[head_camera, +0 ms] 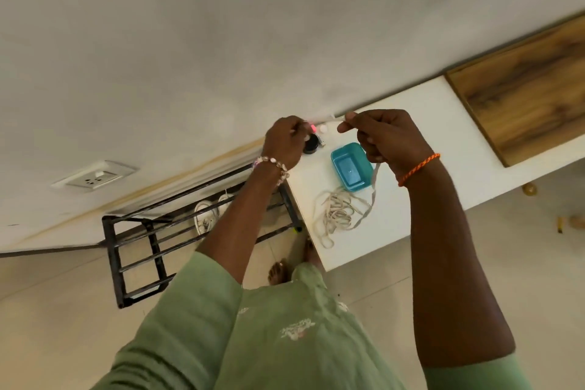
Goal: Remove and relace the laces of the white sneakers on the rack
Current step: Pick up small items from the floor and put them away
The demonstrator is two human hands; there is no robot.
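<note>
**Lace held taut above counter; tangle risk below**

Your left hand (pixel 285 139) and right hand (pixel 387 139) each pinch the lace (pixel 375 180). Its slack lies coiled at 6 o'clock of the blue tub (pixel 351 166); pulling may knot it. The sneakers (pixel 207 214) sit on the rack (pixel 152 231), at 8 o'clock.

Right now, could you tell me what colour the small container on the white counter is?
The container is teal blue, seen clearly in the head view.
</note>
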